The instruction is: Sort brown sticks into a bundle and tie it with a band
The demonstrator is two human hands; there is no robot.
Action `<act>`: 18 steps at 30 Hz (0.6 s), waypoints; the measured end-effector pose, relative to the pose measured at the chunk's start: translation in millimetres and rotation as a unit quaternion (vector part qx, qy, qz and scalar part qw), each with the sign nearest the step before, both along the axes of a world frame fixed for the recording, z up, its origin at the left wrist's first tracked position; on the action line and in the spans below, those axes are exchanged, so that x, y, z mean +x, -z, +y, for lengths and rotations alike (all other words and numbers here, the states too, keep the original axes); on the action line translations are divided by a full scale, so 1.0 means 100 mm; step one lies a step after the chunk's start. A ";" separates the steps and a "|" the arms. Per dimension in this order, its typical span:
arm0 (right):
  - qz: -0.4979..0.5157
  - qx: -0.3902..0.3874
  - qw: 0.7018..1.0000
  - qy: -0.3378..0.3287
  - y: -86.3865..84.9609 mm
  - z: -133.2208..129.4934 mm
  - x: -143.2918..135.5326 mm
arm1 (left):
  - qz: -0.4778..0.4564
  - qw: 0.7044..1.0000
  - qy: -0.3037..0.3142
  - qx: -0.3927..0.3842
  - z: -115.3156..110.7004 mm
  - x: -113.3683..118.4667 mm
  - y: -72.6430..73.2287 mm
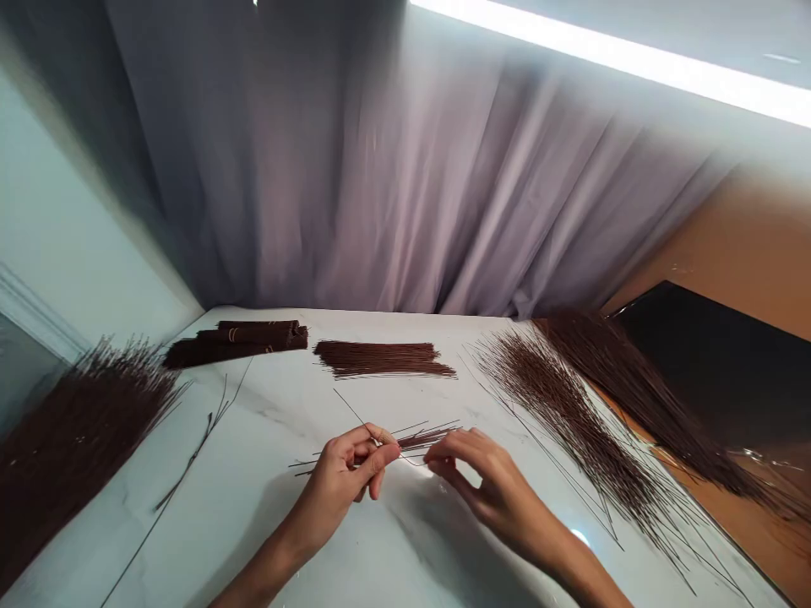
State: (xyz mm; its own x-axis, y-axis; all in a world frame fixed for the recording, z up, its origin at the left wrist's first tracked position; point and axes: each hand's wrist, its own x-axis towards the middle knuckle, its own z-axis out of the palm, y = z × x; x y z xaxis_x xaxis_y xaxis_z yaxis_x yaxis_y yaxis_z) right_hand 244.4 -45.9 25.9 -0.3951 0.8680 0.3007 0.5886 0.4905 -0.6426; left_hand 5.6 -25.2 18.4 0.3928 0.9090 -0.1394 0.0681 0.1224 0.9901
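My left hand [358, 464] is closed, thumb and fingertips pinching a thin dark-brown strand [350, 406]. One end of the strand sticks up and to the left. Its other part bows from the left thumb across to my right hand [481, 469], whose thumb and index finger are pinched on it. Just behind the fingers, a small loose bunch of strands [429, 437] lies on the white table [304, 557]. Some of its ends poke out left of my left hand. My fingers hide the middle of the bunch.
A neat stack of strands [383, 358] lies farther back. Tied bundles [247, 342] rest at the back left. Large piles stand at the left edge [82, 447] and on the right [576, 414], another [639, 388] beyond. A few crossed strands [201, 443] lie left of centre. A curtain [380, 186] hangs behind.
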 end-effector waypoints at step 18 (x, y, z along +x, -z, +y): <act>-0.051 0.193 0.977 0.077 -0.29 0.33 0.27 | 0.021 1.000 -0.003 -0.009 0.11 -0.03 0.18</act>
State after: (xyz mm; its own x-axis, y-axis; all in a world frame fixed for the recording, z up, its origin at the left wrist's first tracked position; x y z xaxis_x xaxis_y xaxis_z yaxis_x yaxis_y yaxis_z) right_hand 271.4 -12.4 54.9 -0.3133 0.7500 0.5825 0.7266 0.5843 -0.3614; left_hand 2.6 -14.3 0.0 0.3805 0.9087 -0.1714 0.1086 0.1402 0.9841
